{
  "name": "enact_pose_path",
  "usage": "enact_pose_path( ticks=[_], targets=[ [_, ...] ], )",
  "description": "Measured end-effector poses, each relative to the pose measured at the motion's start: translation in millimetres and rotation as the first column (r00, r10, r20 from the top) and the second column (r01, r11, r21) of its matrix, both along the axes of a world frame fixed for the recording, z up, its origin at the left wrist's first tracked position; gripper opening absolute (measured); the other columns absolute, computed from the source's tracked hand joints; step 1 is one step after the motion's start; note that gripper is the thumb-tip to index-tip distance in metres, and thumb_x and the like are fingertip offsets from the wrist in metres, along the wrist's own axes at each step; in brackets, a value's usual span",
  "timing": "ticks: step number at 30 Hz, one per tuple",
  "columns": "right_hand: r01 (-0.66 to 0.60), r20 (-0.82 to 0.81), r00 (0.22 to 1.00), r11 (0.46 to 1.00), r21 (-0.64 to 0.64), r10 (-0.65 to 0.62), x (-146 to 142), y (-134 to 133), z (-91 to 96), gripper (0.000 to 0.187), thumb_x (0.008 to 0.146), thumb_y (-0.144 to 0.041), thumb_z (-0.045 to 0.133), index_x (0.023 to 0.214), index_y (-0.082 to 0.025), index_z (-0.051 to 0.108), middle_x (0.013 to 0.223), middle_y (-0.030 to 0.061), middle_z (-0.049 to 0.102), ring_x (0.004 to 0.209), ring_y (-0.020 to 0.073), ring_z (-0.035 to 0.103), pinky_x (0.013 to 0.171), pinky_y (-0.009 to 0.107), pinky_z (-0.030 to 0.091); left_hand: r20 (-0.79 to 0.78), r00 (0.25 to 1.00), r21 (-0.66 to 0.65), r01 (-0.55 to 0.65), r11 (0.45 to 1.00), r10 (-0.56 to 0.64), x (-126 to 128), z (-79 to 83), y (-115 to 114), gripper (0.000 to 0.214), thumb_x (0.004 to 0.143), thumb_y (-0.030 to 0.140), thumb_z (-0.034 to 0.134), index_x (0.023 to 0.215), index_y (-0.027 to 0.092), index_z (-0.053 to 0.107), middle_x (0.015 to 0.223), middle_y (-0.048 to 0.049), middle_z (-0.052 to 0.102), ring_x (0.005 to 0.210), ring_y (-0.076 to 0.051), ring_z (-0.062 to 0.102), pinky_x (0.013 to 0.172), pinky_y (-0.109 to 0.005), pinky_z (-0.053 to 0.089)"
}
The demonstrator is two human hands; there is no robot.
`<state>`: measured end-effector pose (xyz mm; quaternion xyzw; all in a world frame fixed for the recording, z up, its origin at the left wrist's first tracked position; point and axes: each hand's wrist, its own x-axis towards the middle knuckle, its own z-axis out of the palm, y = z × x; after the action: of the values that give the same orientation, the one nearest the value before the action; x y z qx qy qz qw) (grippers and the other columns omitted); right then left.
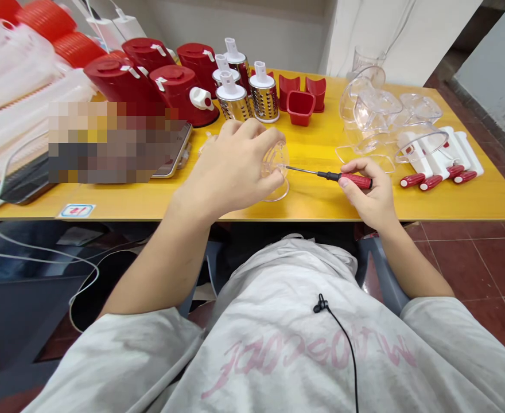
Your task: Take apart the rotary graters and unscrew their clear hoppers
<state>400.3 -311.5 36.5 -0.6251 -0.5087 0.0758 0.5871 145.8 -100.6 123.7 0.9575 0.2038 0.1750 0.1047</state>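
Observation:
My left hand point(237, 169) is closed around a clear plastic part point(275, 158) just above the table's front edge, its fingers covering much of it. My right hand point(371, 192) grips the red and black handle of a screwdriver point(332, 175) between thumb and fingers. The thin metal shaft points left, and its tip is at the clear part; whether it touches a screw is too small to tell. Beyond my left hand stand several metal grater drums point(263, 94) with white tops. Small red plastic cups point(300, 107) sit beside them.
Several red housings point(183, 94) stand at the back left. Clear plastic pieces point(377, 109) are heaped at the right, near white handles with red ends point(444, 163). A phone point(24, 178) lies at the left on the yellow table point(313, 203), with a white cable point(3, 172) hanging off.

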Motion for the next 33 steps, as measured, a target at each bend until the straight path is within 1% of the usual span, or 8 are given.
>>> enact_pose_path(
  ticks=[3,7,10,16,19,22,29,33],
  targets=[
    [-0.010,-0.005,1.000,0.995,-0.097,0.010,7,-2,3.3,0.033,0.103,-0.054,0.098,0.120,-0.029,0.085,0.104,0.0047,0.084,0.090,0.0266,0.077,0.093,0.047,0.070,-0.019,1.000,-0.024,-0.017,1.000,0.017,0,1.8,-1,0.064,0.106,0.040,0.082,0.169,0.030,0.074,0.166,-0.0182,0.074,0.168,-0.059,0.061,0.145,-0.084,0.052],
    [-0.059,-0.004,0.998,0.987,-0.151,0.059,11,-3,4.5,0.033,0.096,-0.050,0.100,0.117,-0.027,0.088,0.111,0.0060,0.088,0.100,0.0276,0.080,0.103,0.047,0.070,0.000,1.000,-0.033,-0.004,0.999,0.004,-1,0.5,0,0.063,0.106,0.041,0.083,0.168,0.033,0.074,0.166,-0.0161,0.074,0.168,-0.057,0.062,0.147,-0.082,0.053],
    [-0.099,0.012,0.995,0.977,-0.189,0.103,10,-4,5.0,0.030,0.094,-0.043,0.099,0.117,-0.027,0.089,0.112,0.0060,0.090,0.103,0.0288,0.082,0.102,0.047,0.070,0.035,0.999,-0.002,0.002,1.000,-0.002,0,-2.7,0,0.056,0.109,0.043,0.079,0.165,0.033,0.075,0.161,-0.0167,0.077,0.164,-0.057,0.065,0.145,-0.084,0.054],
    [-0.116,0.074,0.988,0.960,-0.254,0.139,8,-7,9.5,0.027,0.094,-0.038,0.094,0.118,-0.027,0.088,0.102,0.0038,0.088,0.089,0.0267,0.078,0.083,0.042,0.062,0.064,0.998,0.027,0.003,1.000,-0.004,1,-7.9,1,0.056,0.110,0.046,0.078,0.164,0.034,0.075,0.157,-0.0164,0.079,0.162,-0.057,0.066,0.144,-0.084,0.055],
    [-0.109,0.092,0.985,0.943,-0.314,0.145,4,-10,14.4,0.025,0.095,-0.038,0.092,0.117,-0.028,0.084,0.090,-0.0005,0.082,0.075,0.0228,0.068,0.073,0.039,0.053,0.059,0.998,0.019,0.000,1.000,-0.001,0,-7.2,1,0.055,0.111,0.046,0.077,0.165,0.035,0.075,0.158,-0.0160,0.078,0.163,-0.056,0.066,0.145,-0.083,0.055],
    [-0.106,0.106,0.982,0.926,-0.362,0.154,0,-12,19.5,0.025,0.096,-0.038,0.090,0.116,-0.028,0.080,0.081,-0.0040,0.074,0.067,0.0199,0.060,0.070,0.038,0.047,0.046,0.999,0.010,-0.006,1.000,0.006,0,-5.3,1,0.054,0.112,0.047,0.077,0.164,0.035,0.076,0.158,-0.0160,0.078,0.162,-0.055,0.066,0.145,-0.084,0.055],
    [-0.143,0.079,0.979,0.917,-0.372,0.185,-3,-13,20.4,0.027,0.098,-0.040,0.089,0.118,-0.028,0.077,0.076,-0.0059,0.071,0.064,0.0190,0.057,0.069,0.037,0.045,0.033,0.999,0.003,-0.014,1.000,0.014,0,-3.9,-1,0.057,0.111,0.047,0.078,0.166,0.031,0.075,0.162,-0.0186,0.077,0.164,-0.057,0.065,0.142,-0.084,0.056],
    [-0.149,0.070,0.980,0.916,-0.373,0.188,-3,-13,19.9,0.028,0.098,-0.042,0.092,0.118,-0.029,0.077,0.075,-0.0062,0.070,0.063,0.0185,0.054,0.068,0.036,0.043,0.040,0.999,0.013,0.002,1.000,-0.003,0,-2.8,0,0.056,0.111,0.047,0.079,0.166,0.034,0.075,0.162,-0.0172,0.078,0.163,-0.058,0.066,0.141,-0.086,0.056]
  ],
)
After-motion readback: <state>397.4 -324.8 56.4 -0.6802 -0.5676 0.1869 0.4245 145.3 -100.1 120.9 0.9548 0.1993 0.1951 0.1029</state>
